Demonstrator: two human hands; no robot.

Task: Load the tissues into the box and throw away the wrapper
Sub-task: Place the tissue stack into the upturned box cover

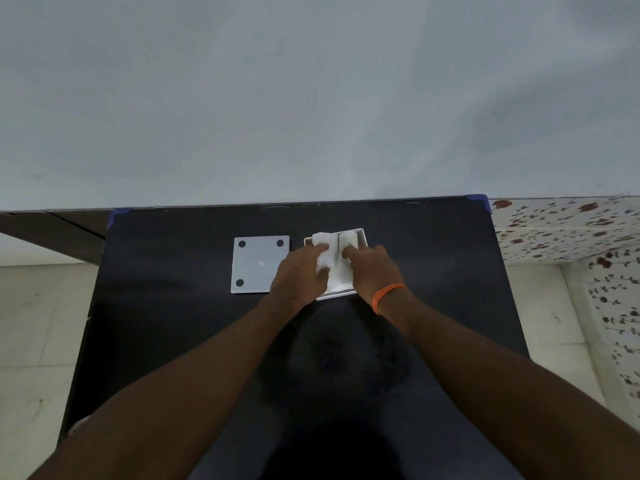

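Left hand: the left hand (301, 275) is down on the near-left part of the white tissues (334, 261), fingers curled, thumb and forefinger closed on the left edge of the stack.
Right hand: the right hand (372, 268) is on the right side of the same stack, forefinger pointing forward and pressing on the top sheet; the other fingers are folded over the box edge, and how firmly they grip cannot be told.
Wrist: an orange thread band (386, 296) is wrapped round the right wrist, just behind the hand.
Tissues: white and folded, lying between the two hands, with a crease or gap running down the middle; both hands touch them. They sit inside the box, the far ends poking up a little past the fingertips.
Box: the white box (362, 237) is open-topped, right under both hands; its far rim shows beyond the fingers and its near rim peeks out between the wrists.
Lid: a flat white square lid (258, 265) with dark round dots at three visible corners lies just left of the left hand, its near-right corner hidden beneath that hand.
Table: the black table (173, 306) carries everything, both forearms stretched out over it.
Wrapper: cannot be seen from here.
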